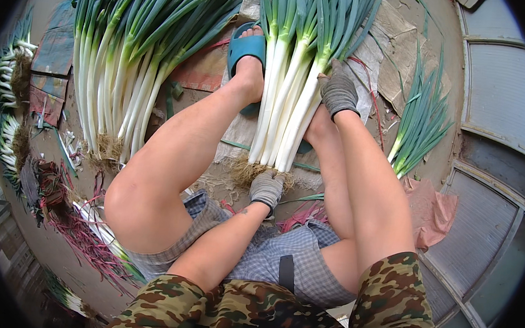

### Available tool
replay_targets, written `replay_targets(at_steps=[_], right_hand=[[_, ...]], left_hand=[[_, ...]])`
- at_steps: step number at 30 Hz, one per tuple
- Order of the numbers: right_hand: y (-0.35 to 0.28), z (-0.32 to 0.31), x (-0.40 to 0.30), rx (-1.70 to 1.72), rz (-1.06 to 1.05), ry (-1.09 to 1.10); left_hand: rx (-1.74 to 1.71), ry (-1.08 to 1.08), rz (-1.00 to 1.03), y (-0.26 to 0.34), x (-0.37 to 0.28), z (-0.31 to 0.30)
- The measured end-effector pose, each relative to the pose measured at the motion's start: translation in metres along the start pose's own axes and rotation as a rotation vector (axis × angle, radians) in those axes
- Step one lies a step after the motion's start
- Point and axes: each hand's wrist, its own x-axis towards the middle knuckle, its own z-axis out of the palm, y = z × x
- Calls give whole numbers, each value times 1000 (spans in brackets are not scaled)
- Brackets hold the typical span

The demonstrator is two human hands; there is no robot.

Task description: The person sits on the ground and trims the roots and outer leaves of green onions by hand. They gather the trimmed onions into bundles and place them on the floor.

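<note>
Between my feet lies a bunch of long green onions [278, 105], white stalks towards me and green leaves pointing away. My left hand [266, 190], in a grey knit glove, grips the root end of the bunch at its near edge. At the upper right side of the bunch is my right hand [340, 89], also gloved, its fingers against the stalks where white turns green. Its fingertips are partly hidden, so a firm hold cannot be told. The brown roots [245, 171] fan out beside my left hand.
A larger pile of green onions [116, 78] lies at the left. Pink ties [85, 238] and more onions are at the lower left. Loose leaves [418, 121] and a pink plastic sheet [430, 212] lie at the right, by a framed panel wall [502, 90]. Woven sacking [391, 54] covers some ground.
</note>
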Motion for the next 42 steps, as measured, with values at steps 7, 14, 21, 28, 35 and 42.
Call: replay_targets(at_steps=[7, 14, 21, 28, 35, 42], right_hand=[[-18, -67, -46, -39, -314, -24], [32, -104, -67, 47, -257, -5], [-31, -164, -181, 631, -262, -255], [-32, -142, -209, 686, -205, -392], [-32, -140, -207, 624, -245, -362], [-33, -143, -205, 560, -194, -371]], left_hand=[[5, 21, -23, 1, 2, -8], [12, 165, 608, 74, -114, -73], [-981, 398, 956, 54, -144, -345], [-788, 555, 200, -105, 27, -456], [448, 672, -31, -54, 61, -402], [420, 655, 165, 12, 49, -438]])
